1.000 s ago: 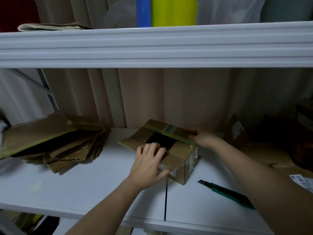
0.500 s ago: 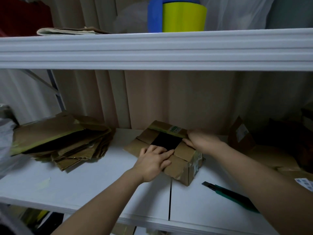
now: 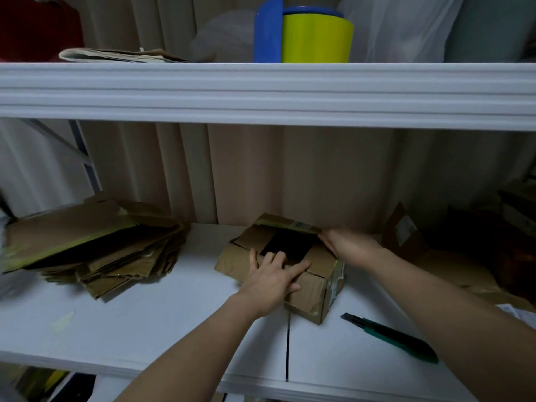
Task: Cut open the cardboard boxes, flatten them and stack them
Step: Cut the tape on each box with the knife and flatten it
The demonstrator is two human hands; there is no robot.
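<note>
A small brown cardboard box [image 3: 311,297] lies on the white shelf [image 3: 145,329], its top flaps spread around a dark opening. My left hand [image 3: 272,278] presses flat on the near flap with its fingers spread toward the opening. My right hand [image 3: 345,245] rests against the box's far right edge, fingers straight. A pile of flattened cardboard [image 3: 92,245] sits at the left of the shelf. A green and black utility knife [image 3: 390,338] lies on the shelf right of the box, apart from both hands.
An upper shelf beam [image 3: 261,91] crosses the view above, carrying a yellow and blue roll [image 3: 307,36] and folded paper [image 3: 116,55]. More cardboard boxes [image 3: 406,236] crowd the dim right side. A curtain hangs behind the shelf.
My left hand has slid forward over the near flap and pressed it down. The box sits lower and flatter. My right hand has shifted slightly along the far right edge.
</note>
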